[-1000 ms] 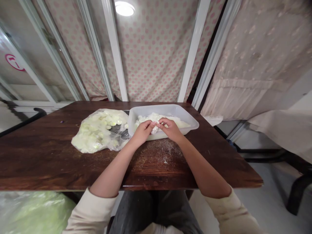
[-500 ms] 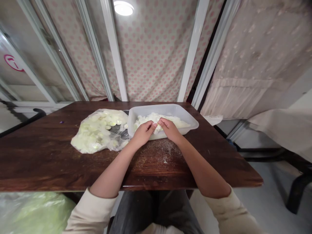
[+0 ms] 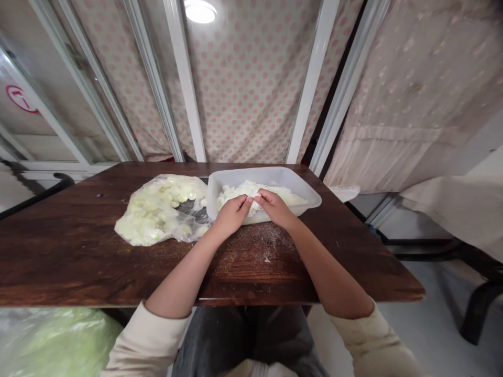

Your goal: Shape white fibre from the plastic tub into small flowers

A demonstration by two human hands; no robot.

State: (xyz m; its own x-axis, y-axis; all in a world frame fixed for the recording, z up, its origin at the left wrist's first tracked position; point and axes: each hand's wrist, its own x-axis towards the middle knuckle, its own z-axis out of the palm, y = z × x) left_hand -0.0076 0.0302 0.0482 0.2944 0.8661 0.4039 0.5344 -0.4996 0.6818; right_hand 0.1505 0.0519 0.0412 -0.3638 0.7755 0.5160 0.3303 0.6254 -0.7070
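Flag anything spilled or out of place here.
Pale crumbs lie scattered on the dark tabletop in front of the whitish tub, not inside it, so they look spilled. A tiny purplish speck, too small to identify, sits alone left of the plastic bag.

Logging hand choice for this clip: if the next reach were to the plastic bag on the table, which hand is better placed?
Probably the left hand: it is nearer the plastic bag, left of the tub. The right hand is farther away.
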